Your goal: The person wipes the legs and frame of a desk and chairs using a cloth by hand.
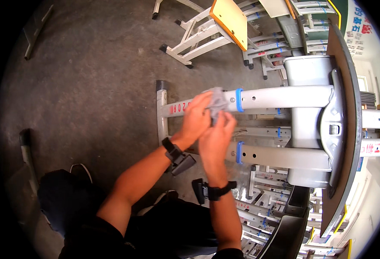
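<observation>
Dark trousers (172,228) at bottom, left hand (195,121) and right hand (216,140) both gripping a grey cloth (218,101) against a desk leg (285,97), blue ring (239,99) beside the cloth

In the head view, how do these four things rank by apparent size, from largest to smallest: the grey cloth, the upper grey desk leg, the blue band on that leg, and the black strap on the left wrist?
1. upper grey desk leg
2. grey cloth
3. black strap on the left wrist
4. blue band

The strap and the band look close in size, and the strap is nearer the camera, so their order is unsure.
</observation>
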Available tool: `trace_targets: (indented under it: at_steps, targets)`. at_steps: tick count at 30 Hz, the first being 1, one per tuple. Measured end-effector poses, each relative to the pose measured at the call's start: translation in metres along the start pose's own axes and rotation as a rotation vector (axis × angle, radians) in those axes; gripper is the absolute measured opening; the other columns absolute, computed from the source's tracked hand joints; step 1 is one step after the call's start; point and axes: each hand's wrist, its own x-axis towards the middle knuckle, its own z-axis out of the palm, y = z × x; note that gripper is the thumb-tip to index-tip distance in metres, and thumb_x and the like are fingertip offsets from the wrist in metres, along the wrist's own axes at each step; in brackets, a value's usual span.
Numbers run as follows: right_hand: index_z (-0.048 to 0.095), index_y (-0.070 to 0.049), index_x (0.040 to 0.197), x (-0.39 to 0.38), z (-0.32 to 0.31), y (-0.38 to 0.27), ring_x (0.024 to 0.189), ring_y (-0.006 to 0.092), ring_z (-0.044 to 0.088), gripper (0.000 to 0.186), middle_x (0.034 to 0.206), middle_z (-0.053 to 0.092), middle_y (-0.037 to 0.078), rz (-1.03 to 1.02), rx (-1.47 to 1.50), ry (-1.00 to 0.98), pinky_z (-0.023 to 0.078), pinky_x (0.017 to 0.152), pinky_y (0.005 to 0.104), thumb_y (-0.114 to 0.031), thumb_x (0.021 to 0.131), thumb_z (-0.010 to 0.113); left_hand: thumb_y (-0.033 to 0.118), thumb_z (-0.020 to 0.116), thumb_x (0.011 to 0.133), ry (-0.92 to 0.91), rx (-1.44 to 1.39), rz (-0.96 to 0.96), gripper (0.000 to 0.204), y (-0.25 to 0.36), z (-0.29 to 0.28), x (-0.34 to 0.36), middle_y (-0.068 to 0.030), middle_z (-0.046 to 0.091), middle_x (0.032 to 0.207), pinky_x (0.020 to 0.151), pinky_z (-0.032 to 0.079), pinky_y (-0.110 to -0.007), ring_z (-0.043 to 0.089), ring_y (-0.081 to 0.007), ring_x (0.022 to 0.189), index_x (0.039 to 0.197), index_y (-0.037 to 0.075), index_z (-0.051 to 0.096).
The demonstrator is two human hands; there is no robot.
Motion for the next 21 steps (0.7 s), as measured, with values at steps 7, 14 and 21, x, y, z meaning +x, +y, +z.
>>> trace_targets:
  at_steps: [7,14,21]
  targets:
    - [0.038,0.007,0.14,-0.029,0.041,0.001,0.125,0.0427,0.044,0.059,0.133,0.04,0.026,0.203,0.222,-0.164,0.038,0.103,0.0438,0.004,0.083,0.054,0.011,0.06,0.091,-0.182,-0.076,-0.294,0.031,-0.043,-0.02,-0.005,-0.0182,0.062,0.121,0.092,0.047,-0.036,0.061,-0.0347,0.108,0.12,-0.001,0.06]
    - [0.037,0.006,0.142,-0.013,0.024,-0.001,0.13,0.0411,0.038,0.063,0.145,0.026,0.026,0.133,0.196,0.243,0.035,0.106,0.0459,0.008,0.081,0.051,-0.003,0.045,0.081,-0.195,-0.135,0.011,0.045,-0.001,0.002,0.024,-0.0153,0.064,0.119,0.087,0.049,-0.03,0.063,-0.0203,0.1,0.124,0.0,0.059]
    - [0.052,-0.002,0.136,-0.016,0.056,0.003,0.113,0.0363,0.046,0.054,0.128,0.037,0.023,0.117,0.014,0.198,0.043,0.093,0.041,0.004,0.082,0.059,0.001,0.049,0.083,-0.228,-0.18,-0.309,0.039,-0.044,-0.015,0.007,-0.0201,0.064,0.115,0.09,0.048,-0.039,0.061,-0.0382,0.105,0.121,0.0,0.059]
